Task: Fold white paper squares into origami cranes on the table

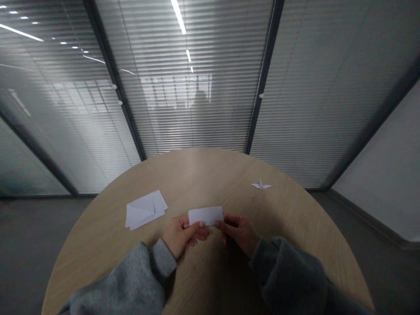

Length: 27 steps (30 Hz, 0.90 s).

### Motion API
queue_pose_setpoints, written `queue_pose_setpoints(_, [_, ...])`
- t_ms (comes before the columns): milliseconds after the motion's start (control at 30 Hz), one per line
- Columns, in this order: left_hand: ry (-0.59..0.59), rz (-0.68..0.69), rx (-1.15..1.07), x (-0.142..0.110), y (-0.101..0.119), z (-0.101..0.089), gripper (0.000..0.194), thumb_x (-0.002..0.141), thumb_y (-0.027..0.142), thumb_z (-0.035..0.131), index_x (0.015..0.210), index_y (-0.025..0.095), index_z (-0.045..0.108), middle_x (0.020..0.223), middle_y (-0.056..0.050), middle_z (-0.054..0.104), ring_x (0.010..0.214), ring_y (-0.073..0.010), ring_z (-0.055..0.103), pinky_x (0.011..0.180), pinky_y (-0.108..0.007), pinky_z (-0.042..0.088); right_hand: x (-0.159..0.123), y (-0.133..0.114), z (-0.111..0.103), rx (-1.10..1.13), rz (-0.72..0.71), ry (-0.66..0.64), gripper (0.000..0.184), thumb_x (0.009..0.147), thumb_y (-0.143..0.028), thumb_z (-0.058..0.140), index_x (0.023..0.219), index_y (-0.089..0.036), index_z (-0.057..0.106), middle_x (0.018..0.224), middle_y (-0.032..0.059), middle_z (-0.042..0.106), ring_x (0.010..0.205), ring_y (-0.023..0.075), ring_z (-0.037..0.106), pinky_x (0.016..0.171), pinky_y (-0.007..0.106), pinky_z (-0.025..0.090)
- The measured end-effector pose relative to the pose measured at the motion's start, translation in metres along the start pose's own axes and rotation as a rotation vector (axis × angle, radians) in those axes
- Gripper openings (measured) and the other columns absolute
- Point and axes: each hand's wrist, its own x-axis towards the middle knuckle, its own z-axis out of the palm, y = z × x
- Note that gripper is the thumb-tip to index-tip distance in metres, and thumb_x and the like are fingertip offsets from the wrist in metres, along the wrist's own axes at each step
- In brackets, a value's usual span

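Grey horizontal-slat blinds point(197, 127) behind dark-framed glass fill the upper frame; below, a round, pale wood-grain table point(203, 164) occupies the centre. Lower centre: L hand point(183, 234) and R hand point(242, 232) are apart, bridged by a white rectangular paper piece point(206, 215), both closed on it. L thumb presses the near edge w/ fingers beneath; R thumb & fingers pinch the near R corner. No. of layers can't be told. Centre left: overlapping flat white paper sheets point(144, 211). Centre right: a small white folded-paper bird point(261, 185) w/ spread wings, well apart from R hand.

Poss. faults (judged): (a) uneven pull btwn hands could skew or tear the piece, esp. as both grips sit along its near edge; (b) hard thumb pressure could leave stray creases; (c) the loose grey fabric sleeve point(131, 271) at lower left could drag the sheets if that arm swings outward; (d) a wide R sweep could knock the bird, prob. very light; (e) dim light could hide a misaligned edge.
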Motion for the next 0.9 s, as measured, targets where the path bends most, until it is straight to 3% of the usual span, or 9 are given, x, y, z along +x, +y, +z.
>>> queue_pose_setpoints(367, [0.031, -0.015, -0.004, -0.0002, 0.0008, -0.0015, 0.04, 0.067, 0.048, 0.07, 0.084, 0.012, 0.067, 0.075, -0.012, 0.076, 0.058, -0.0182, 0.069, 0.04, -0.019, 0.037, -0.0007, 0.0002, -0.0012, 0.004, 0.013, 0.06, 0.046, 0.055, -0.062, 0.071, 0.054, -0.017, 0.06, 0.034, -0.0072, 0.043, 0.032, 0.0068, 0.034, 0.037, 0.023, 0.025])
queue_pose_setpoints(600, [-0.013, 0.034, -0.069, -0.0001, 0.0038, -0.0039, 0.044, 0.068, 0.051, 0.069, 0.086, 0.012, 0.068, 0.088, -0.016, 0.075, 0.069, -0.0216, 0.071, 0.043, -0.021, 0.04, -0.0018, -0.0022, -0.0043, 0.02, 0.003, 0.099, 0.045, 0.058, -0.061, 0.069, 0.049, -0.019, 0.057, 0.032, -0.0076, 0.039, 0.032, 0.0063, 0.031, 0.037, 0.023, 0.023])
queue_pose_setpoints(900, [0.084, 0.022, -0.063, 0.0004, 0.0032, -0.0036, 0.038, 0.065, 0.05, 0.071, 0.073, 0.014, 0.063, 0.081, -0.013, 0.076, 0.065, -0.0195, 0.07, 0.043, -0.021, 0.039, -0.001, -0.0036, -0.0028, 0.043, -0.007, 0.093, 0.045, 0.057, -0.062, 0.069, 0.054, -0.018, 0.057, 0.033, -0.0087, 0.039, 0.031, 0.0063, 0.031, 0.036, 0.023, 0.024])
